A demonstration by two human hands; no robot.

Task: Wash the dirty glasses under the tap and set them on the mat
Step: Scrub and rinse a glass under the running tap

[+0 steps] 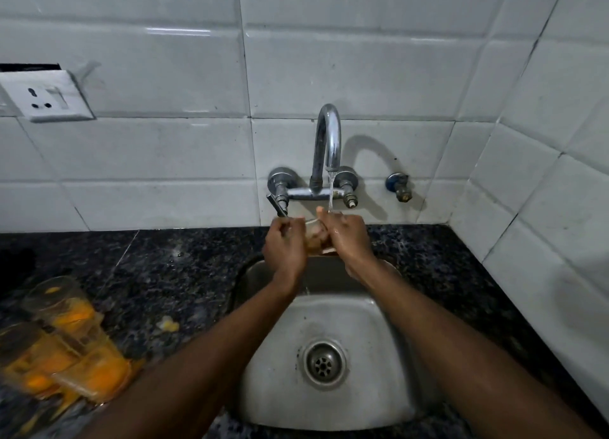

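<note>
Dim, wide-angle warp, blurred lower-left corner.

Single head-worn view, wide-angle. Faces forward and down, close above sink (369,326) at lower centre of frame; tap (327,135) at centre; tiled wall (158,155) fills upper half.

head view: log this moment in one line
step: rinse | glass: held by left hand and right hand over sink | tap: running | dirty glasses: on counter, left
</note>
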